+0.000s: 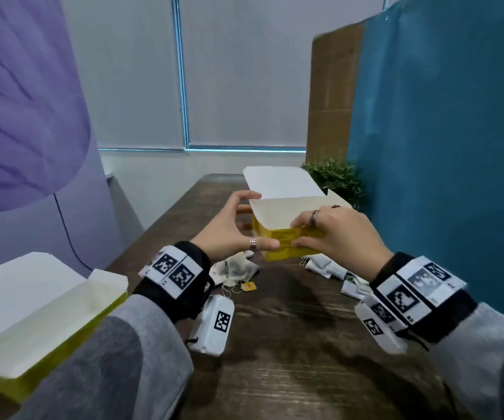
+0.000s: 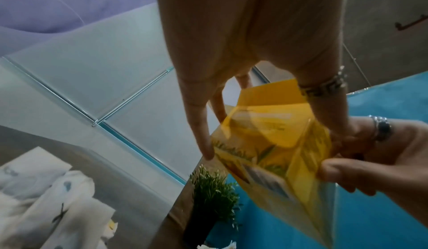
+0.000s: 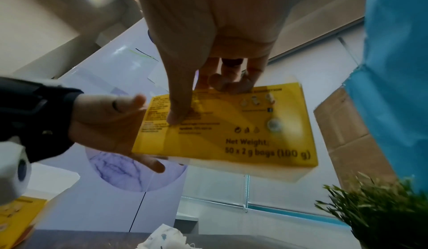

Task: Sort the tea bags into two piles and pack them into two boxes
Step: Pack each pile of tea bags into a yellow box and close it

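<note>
Both hands hold a yellow tea box (image 1: 287, 242) in the air above the dark wooden table (image 1: 290, 344), its white lid flaps (image 1: 278, 183) standing open. My left hand (image 1: 238, 225) grips its left end, thumb on the near face. My right hand (image 1: 329, 228) grips the right end, thumb (image 3: 178, 104) pressed on the printed yellow side (image 3: 231, 130). The box (image 2: 273, 152) fills the left wrist view. Under the box lie a pile of mesh tea bags (image 1: 235, 271) with a yellow tag (image 1: 249, 287) and a pile of white paper sachets (image 1: 332, 271).
A second open yellow box (image 1: 41, 322) stands at the table's near left edge. A small green plant (image 1: 335, 177) sits at the far right beside a blue partition (image 1: 444, 147) and a cardboard sheet (image 1: 332, 92). A black cable (image 1: 65, 231) hangs at the left wall.
</note>
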